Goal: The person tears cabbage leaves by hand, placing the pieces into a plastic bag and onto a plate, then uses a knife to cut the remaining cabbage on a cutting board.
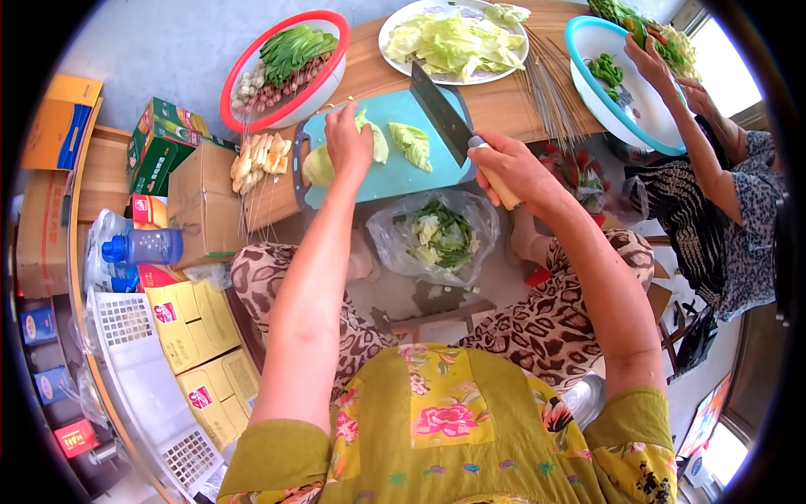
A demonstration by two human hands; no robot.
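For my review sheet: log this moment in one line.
left hand on cabbage | right hand grips cleaver | cutting board

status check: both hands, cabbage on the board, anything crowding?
Left hand pressing cabbage pieces on teal cutting board. Right hand gripping cleaver, blade over board. Skewers beside board.

Seen from my head: I cut cabbage on a teal cutting board (382,172).

My left hand (347,141) presses cabbage pieces (375,143) onto the board; my right hand (510,168) grips a cleaver (442,113) by its handle, blade over the board's right end. Beyond the board sits a white plate (395,25) of cabbage leaves. Left of the board lies a red-rimmed bowl (243,71) of greens. Right of it, another person's hand (651,59) reaches into a blue-rimmed basin (588,80).
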